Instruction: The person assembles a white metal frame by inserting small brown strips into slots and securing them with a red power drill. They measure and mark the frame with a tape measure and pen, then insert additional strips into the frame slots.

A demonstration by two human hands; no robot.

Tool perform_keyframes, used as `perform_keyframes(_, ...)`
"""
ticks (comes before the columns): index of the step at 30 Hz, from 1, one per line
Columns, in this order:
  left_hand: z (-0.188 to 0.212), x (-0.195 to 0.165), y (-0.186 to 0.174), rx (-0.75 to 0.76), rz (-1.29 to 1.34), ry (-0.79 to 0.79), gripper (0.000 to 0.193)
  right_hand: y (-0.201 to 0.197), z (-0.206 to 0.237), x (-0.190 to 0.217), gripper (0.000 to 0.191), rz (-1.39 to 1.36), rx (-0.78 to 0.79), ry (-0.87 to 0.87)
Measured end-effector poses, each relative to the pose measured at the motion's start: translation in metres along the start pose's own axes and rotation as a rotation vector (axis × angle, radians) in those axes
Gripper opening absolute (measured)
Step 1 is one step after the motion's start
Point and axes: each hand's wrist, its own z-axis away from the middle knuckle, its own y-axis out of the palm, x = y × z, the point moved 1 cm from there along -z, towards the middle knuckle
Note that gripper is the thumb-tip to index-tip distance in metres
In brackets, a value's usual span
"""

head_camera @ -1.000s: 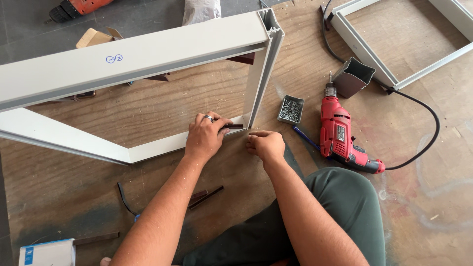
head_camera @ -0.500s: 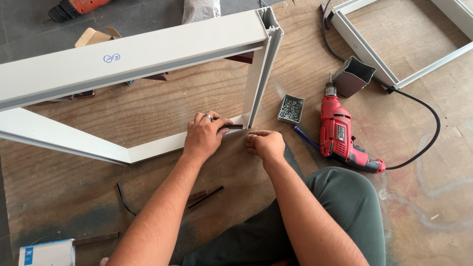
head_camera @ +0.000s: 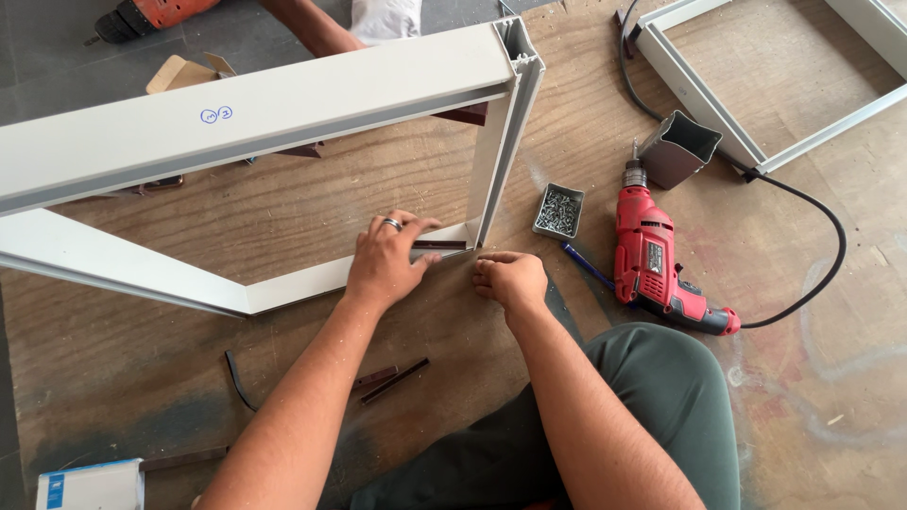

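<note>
Two bare hands meet at the centre of the head view, on the lower right corner of a white metal frame (head_camera: 283,104) that stands tilted on the wooden floor (head_camera: 142,378). The left hand (head_camera: 385,260), wearing a ring, lies flat on the lower rail, its fingers spread over a dark strip (head_camera: 439,246). The right hand (head_camera: 510,280) sits just beside the corner, fingers curled; whether they pinch anything cannot be told. To the right lie a tray of screws (head_camera: 558,210) and a red drill (head_camera: 657,260).
</note>
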Motion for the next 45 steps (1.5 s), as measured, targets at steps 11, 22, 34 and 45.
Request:
perform_keyframes(11,0.029,0.037,-0.014,-0.164,0.096,-0.070,0.069,0.009,0.012,0.005,0.023,0.205,-0.073,-0.122)
perform_keyframes(22,0.023,0.042,-0.011,-0.086,0.105,-0.132,0.060,0.014,0.008,0.000,0.023,0.198,-0.054,-0.099)
perform_keyframes(34,0.020,0.042,-0.011,-0.027,0.089,-0.181,0.055,0.013,0.010,0.001,0.023,0.192,-0.046,-0.091)
perform_keyframes(45,0.023,0.042,-0.012,-0.080,0.093,-0.129,0.054,0.014,0.028,-0.002,0.024,0.491,-0.250,-0.518)
